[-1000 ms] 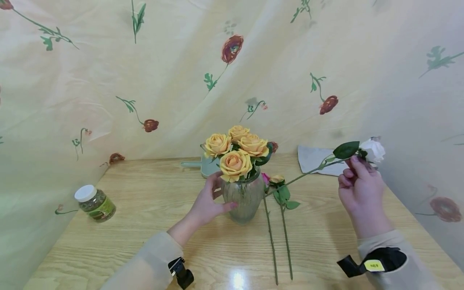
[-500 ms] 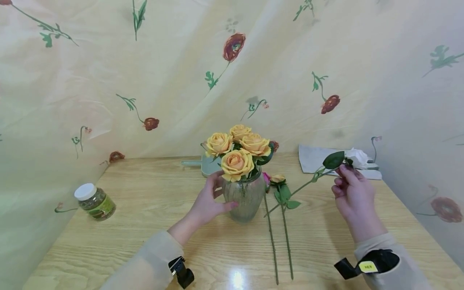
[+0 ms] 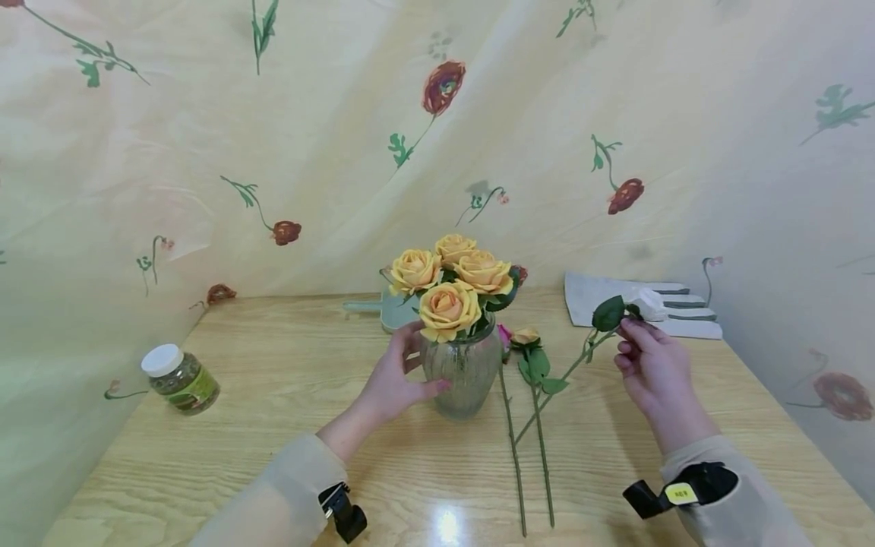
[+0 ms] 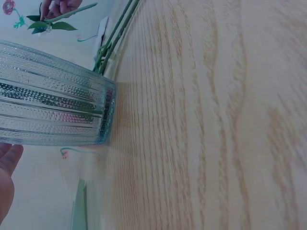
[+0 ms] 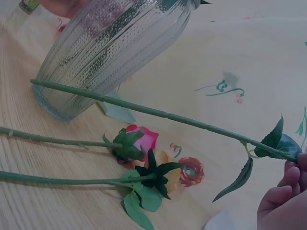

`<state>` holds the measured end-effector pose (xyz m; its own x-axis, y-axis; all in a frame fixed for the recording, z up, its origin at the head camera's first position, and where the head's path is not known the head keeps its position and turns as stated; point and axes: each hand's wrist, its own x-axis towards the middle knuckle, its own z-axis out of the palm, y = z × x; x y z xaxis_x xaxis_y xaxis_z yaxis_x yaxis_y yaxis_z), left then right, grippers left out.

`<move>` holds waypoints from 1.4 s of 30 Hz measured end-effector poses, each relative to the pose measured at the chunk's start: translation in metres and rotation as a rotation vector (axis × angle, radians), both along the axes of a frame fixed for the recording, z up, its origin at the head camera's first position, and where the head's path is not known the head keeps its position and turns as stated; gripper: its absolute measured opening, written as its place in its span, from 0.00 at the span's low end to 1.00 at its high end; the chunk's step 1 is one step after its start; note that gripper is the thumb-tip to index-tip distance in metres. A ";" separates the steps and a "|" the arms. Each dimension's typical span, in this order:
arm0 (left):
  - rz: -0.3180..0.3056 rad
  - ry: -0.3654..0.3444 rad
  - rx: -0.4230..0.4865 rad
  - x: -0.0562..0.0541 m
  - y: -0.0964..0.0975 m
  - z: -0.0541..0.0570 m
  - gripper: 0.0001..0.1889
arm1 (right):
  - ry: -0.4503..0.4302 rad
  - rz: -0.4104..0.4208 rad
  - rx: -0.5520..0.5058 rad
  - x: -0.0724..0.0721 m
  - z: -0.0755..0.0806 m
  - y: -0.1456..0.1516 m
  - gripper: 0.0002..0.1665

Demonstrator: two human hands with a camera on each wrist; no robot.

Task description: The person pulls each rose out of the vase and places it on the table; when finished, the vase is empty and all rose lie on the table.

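My left hand (image 3: 390, 387) holds the ribbed glass vase (image 3: 461, 384) from its left side, thumb in front. Several yellow roses (image 3: 449, 308) stand in the vase. To the right, my right hand (image 3: 659, 368) pinches a white rose (image 3: 648, 304) by its stem just under the bloom, beside a leaf. That stem slants down to the left, above two flowers lying on the table. Those are a pink rose (image 5: 144, 141) and a yellow-orange rose (image 3: 526, 338). In the left wrist view the vase's base (image 4: 108, 115) rests on the wood.
A white-lidded jar (image 3: 181, 380) stands at the left of the table (image 3: 287, 365). Behind the vase lies a pale green flat object with a handle (image 3: 362, 306). A whitish cloth item with dark strips (image 3: 591, 300) lies at the back right, before the flower-print curtain.
My right hand has moved left and slightly down with the white rose. Its stem now points lower, across the lying stems. My left hand stays on the vase.
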<state>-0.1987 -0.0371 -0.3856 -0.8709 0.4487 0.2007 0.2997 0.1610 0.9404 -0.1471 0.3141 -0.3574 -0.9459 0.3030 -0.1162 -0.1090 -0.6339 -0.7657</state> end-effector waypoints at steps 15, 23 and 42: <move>0.005 -0.008 -0.001 0.002 0.000 0.002 0.46 | -0.119 0.123 0.299 -0.013 -0.020 0.000 0.07; 0.004 0.002 -0.002 0.001 0.000 0.000 0.46 | -0.179 0.174 0.512 -0.021 -0.032 -0.001 0.08; 0.005 0.017 0.002 0.001 0.000 -0.001 0.47 | -0.296 0.195 0.825 -0.042 -0.063 -0.010 0.24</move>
